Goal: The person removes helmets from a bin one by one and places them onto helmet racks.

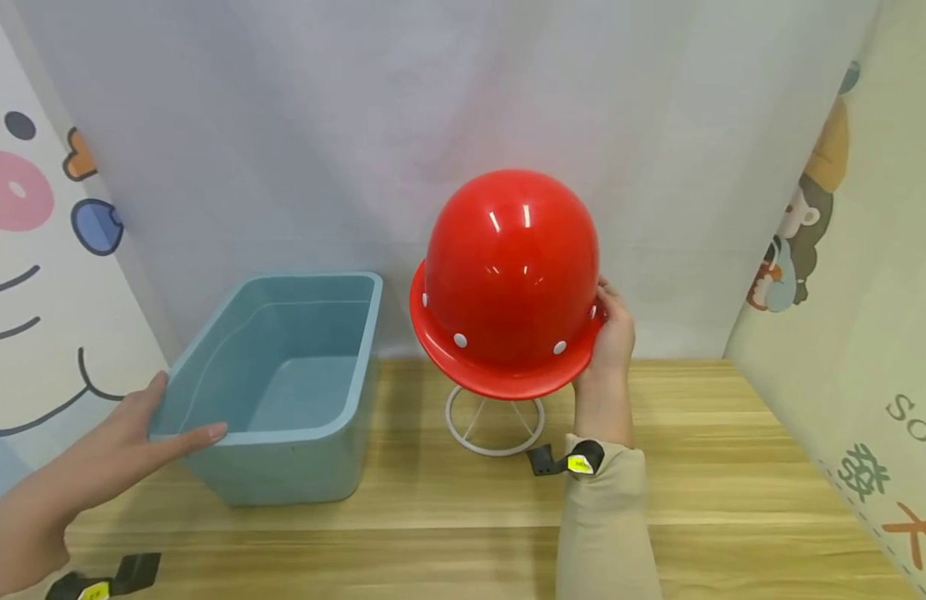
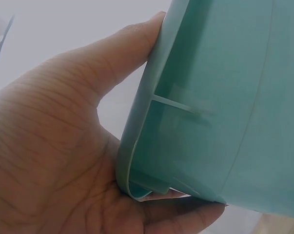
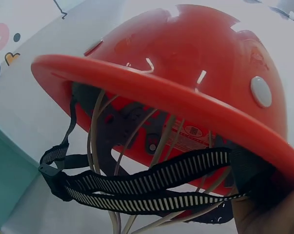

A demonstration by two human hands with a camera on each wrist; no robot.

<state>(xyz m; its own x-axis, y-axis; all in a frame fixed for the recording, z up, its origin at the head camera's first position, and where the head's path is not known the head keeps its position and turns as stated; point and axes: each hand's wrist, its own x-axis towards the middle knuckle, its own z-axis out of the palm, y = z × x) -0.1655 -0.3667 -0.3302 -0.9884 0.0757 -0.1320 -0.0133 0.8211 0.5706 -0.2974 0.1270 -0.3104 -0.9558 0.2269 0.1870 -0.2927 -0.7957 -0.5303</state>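
Note:
A red hard hat (image 1: 513,275) sits over a white wire stand (image 1: 496,452), whose round base rests on the table. My right hand (image 1: 613,342) holds the hat at the right side of its brim, the fingertips partly hidden behind the shell. In the right wrist view, the stand's wires (image 3: 94,131) run up inside the hat, and a black chin strap (image 3: 200,163) hangs below the brim. With my left hand (image 1: 125,454) I grip the near left corner of a blue-green plastic bin (image 1: 282,435); the thumb lies along its rim and fingers reach round the outside.
The bin stands left of the stand on a wood-grain table (image 1: 447,517). A pale curtain (image 1: 320,150) hangs behind. Cartoon-printed panels flank the table, one on the left (image 1: 50,275) and one on the right (image 1: 845,358).

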